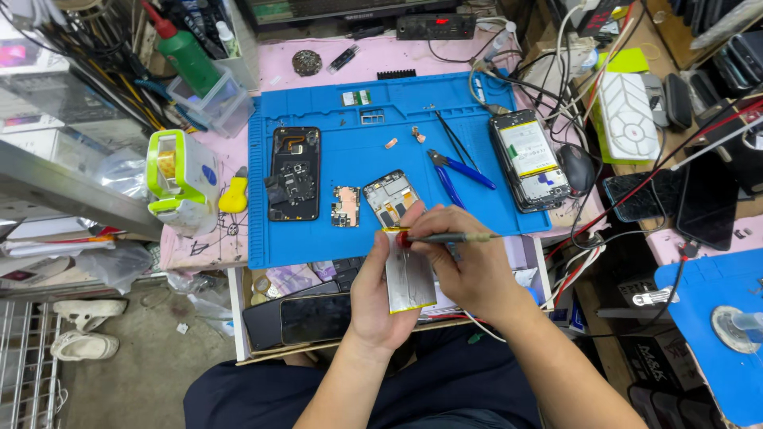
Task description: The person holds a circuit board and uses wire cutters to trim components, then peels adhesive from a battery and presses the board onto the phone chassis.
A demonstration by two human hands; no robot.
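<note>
Underneath — cluttered blue mat (pixel 373 151), pink bench (pixel 397 57).

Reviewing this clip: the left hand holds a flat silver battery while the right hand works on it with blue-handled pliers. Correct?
Not quite. In the head view the right hand holds a slim red-tipped tool, not pliers; the blue-handled pliers lie on the blue mat. The left hand does hold the silver battery.

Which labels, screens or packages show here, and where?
Battery: silvery flat pack with yellow edges, in the left hand.
Labelled battery: white and yellow, inside the open phone at the mat's right edge.
Dark screens: two black phones in the drawer below the mat.
Display: small red digits, top centre.
</note>
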